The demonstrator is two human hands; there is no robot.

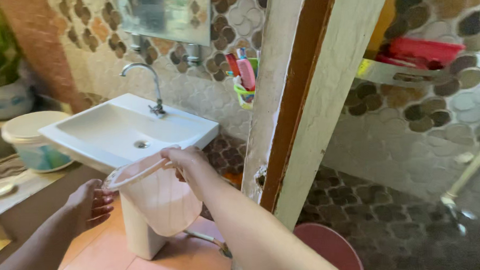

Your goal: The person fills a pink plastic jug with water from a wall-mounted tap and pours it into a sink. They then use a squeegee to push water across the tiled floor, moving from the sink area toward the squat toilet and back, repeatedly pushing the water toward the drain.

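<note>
Head view, the only one: your right hand (187,162) clamps the far rim of a small translucent white plastic bucket (159,199), fingers curled over the rim where the thin handle (138,174) hinges; the bucket hangs in the air, tilted, mouth up and toward the left, body sloping down to the right; it sits in front of the white pedestal washbasin (127,133), just below the basin's front edge, whether touching it you cannot tell.

Your left hand (91,204) is loose, fingers half spread, gripping nothing; it sits just left of and slightly below the bucket's near rim, fingertips almost at the wall, contact unclear; so the bucket lies between your hands, right one carrying, left one the free and nearer hand to the underside.

Around: chrome tap (150,88) at the back of the basin; mirror (164,10) above; green holder with toothbrushes and a pink comb (245,81) on the pebble-tiled wall; worn door frame (301,100) to the right of your forearm; reddish bucket (332,252) on the floor beyond it; lidded white tub (32,139) on the left ledge.
</note>
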